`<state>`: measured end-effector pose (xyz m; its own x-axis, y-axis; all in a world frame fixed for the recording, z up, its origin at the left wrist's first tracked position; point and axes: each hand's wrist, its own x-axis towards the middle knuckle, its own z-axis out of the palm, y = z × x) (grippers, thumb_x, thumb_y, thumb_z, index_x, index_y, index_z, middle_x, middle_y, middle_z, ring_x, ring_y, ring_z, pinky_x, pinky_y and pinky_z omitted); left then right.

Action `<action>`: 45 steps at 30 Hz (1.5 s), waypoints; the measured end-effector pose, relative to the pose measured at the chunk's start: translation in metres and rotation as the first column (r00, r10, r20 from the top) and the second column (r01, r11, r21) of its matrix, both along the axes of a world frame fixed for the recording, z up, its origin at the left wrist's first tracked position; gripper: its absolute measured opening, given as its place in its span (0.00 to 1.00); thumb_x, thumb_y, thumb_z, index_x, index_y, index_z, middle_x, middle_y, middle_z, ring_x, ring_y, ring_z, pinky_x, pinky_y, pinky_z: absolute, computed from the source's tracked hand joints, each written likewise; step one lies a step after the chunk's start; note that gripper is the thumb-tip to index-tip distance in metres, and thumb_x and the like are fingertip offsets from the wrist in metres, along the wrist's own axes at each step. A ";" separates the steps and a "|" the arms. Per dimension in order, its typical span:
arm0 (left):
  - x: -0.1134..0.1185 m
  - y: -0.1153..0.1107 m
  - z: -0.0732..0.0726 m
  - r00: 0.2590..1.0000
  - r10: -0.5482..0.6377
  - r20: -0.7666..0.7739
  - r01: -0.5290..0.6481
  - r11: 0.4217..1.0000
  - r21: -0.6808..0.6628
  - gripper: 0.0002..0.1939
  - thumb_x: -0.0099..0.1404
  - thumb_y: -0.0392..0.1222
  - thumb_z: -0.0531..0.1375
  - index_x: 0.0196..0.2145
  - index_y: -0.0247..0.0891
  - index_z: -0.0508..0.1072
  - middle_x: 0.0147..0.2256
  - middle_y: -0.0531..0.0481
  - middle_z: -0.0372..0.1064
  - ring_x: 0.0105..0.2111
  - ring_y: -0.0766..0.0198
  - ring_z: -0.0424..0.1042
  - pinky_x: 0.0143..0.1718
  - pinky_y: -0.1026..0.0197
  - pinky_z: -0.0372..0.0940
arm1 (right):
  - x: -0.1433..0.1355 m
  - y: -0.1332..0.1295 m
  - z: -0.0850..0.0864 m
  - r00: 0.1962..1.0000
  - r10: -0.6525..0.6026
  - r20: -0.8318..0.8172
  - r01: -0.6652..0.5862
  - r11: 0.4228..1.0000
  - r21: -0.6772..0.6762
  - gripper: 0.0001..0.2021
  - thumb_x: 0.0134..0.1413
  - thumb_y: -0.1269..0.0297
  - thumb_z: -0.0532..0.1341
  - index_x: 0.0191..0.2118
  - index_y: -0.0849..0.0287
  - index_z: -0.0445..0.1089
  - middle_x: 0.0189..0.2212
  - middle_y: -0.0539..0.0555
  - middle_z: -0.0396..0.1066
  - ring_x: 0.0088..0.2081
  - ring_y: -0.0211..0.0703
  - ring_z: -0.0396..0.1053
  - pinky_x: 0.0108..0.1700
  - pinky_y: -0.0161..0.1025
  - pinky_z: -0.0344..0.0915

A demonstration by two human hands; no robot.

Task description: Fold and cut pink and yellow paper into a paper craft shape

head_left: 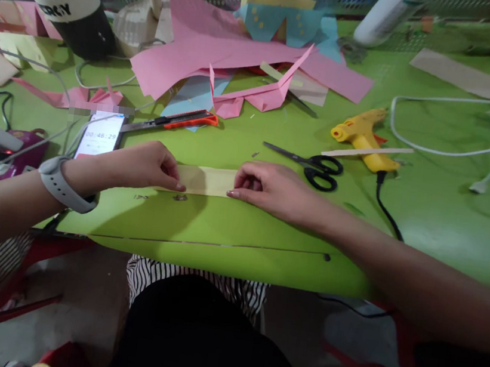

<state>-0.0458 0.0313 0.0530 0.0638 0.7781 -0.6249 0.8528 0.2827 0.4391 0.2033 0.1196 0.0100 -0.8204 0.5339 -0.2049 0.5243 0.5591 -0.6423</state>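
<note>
A pale yellow paper strip point(207, 181) lies flat on the green table near its front edge. My left hand point(154, 165) grips the strip's left end between thumb and curled fingers, and the palm side is hidden. At the other end, my right hand point(262, 187) pinches the paper the same way. Just beyond my right hand rest black-handled scissors point(319, 168). An orange utility knife point(190, 119) lies beyond my left hand, and a phone point(100, 135) showing a timer sits beside my left forearm.
Folded pink paper point(256, 98) and larger pink sheets point(199, 51) cover the back middle. A yellow glue gun point(366, 139) with a black cord lies to the right, near a white cable point(447, 153). A black bottle point(65, 0) stands at the back left.
</note>
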 end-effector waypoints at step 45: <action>-0.032 -0.025 0.003 0.989 0.094 -0.116 -0.097 0.995 -0.019 0.20 0.52 0.59 0.64 0.29 0.38 0.80 0.23 0.50 0.71 0.24 0.66 0.61 0.27 0.62 0.52 | 0.000 -0.003 0.001 0.999 -0.017 0.027 0.018 1.000 -0.025 0.10 0.55 0.55 0.63 0.33 0.56 0.70 0.28 0.51 0.71 0.29 0.41 0.66 0.32 0.40 0.58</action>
